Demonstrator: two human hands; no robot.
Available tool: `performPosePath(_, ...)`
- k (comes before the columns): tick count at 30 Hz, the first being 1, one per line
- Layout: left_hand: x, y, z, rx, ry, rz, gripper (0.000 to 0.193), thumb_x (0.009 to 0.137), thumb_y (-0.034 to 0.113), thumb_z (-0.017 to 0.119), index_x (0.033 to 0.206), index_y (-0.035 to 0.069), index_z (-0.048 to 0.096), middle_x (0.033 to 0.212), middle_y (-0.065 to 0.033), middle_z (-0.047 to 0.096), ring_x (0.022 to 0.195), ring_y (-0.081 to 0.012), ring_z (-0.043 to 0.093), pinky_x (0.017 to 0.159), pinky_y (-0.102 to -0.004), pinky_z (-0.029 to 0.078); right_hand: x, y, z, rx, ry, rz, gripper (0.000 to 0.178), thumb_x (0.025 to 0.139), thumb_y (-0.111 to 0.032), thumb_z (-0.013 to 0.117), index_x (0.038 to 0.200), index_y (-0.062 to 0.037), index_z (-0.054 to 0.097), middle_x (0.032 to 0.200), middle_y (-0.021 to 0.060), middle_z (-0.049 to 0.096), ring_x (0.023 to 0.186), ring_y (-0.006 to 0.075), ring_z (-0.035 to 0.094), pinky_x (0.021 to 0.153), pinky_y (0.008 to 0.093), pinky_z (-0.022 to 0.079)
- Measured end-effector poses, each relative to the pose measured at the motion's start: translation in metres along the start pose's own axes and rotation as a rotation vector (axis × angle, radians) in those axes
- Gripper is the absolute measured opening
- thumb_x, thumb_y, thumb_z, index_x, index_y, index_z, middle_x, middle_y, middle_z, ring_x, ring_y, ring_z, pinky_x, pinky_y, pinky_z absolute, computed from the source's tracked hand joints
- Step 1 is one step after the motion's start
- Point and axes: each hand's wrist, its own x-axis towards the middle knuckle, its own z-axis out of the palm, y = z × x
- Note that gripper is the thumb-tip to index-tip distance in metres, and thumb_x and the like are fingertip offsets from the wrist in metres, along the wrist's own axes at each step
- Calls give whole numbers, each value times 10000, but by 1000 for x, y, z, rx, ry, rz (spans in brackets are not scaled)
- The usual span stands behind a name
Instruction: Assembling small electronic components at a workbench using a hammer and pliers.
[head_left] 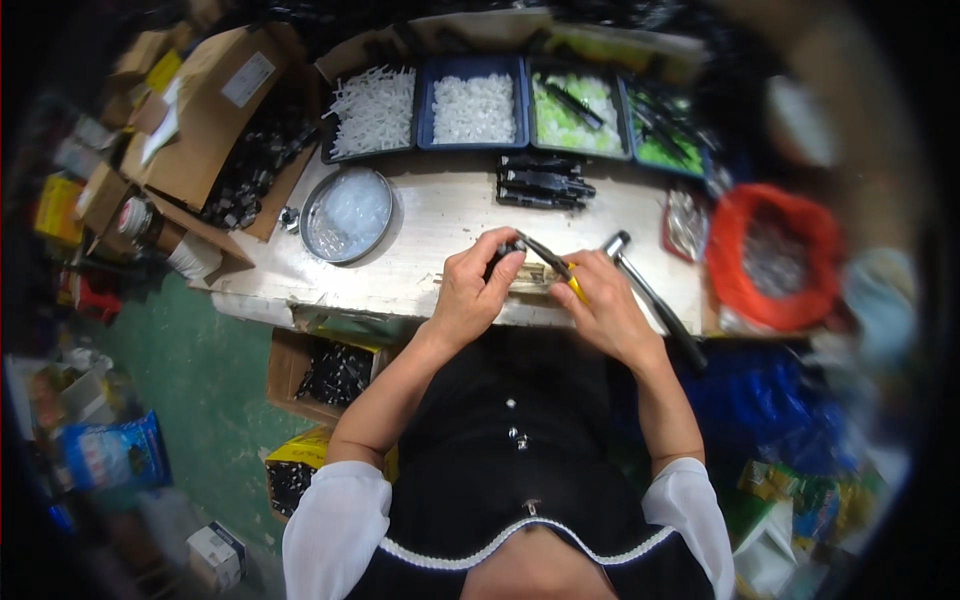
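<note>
Over the front edge of the worktable, my left hand is closed round a small black part, mostly hidden by the fingers. My right hand grips a tool with yellow handles that looks like pliers; its dark jaws reach left to the black part. Beneath both hands lies a small pale block or fixture, partly covered. A hammer with a metal head and black grip rests just right of my right hand. Beyond my hands sits a stack of long black parts.
At the back stand bins of white sticks, white pieces and green pieces. A round metal tray is at left, near an open cardboard box. A red bag and a small tray of metal pieces are at right.
</note>
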Motion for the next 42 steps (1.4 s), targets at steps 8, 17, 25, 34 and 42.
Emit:
performPosePath(8, -2, 1, -23, -924, -322, -593, 191, 885, 145, 534, 991, -13, 534, 643, -108, 540, 471, -169, 521, 394, -256, 423, -6, -1, 0, 38, -126, 12, 192, 791, -101, 632, 725, 45, 524, 787, 155, 525, 729, 321, 534, 641, 392, 447)
performPosePath(17, -44, -8, -51, -1278, -463, -636, 263, 866, 192, 563, 970, -47, 526, 647, -136, 531, 462, -213, 515, 393, -307, 422, -1, -15, 10, 13, -273, -256, 174, 741, -78, 670, 760, 21, 528, 876, 138, 553, 779, 306, 555, 657, 374, 465)
performPosePath(25, -140, -53, -147, 571, -112, -675, 310, 844, 179, 606, 1081, -20, 582, 729, -80, 634, 622, -126, 603, 581, -269, 487, -3, -6, 9, 23, -158, -190, 212, 791, -147, 645, 790, 44, 554, 994, 146, 565, 909, 306, 524, 798, 389, 426)
performPosePath(34, -14, -5, -78, 299, -178, -288, 165, 812, 160, 637, 849, 1, 662, 720, -134, 631, 623, -210, 605, 561, -286, 443, -11, 3, 8, -4, -114, -123, 218, 782, -142, 652, 727, 33, 534, 991, 136, 563, 908, 293, 519, 790, 371, 427)
performPosePath(42, 100, -55, 58, 1087, -78, 451, 298, 664, 169, 703, 952, 113, 647, 950, -82, 513, 874, -262, 450, 751, -398, 340, -24, 5, -6, -51, -49, -55, 213, 782, -133, 647, 725, 36, 531, 991, 134, 558, 876, 294, 509, 775, 377, 419)
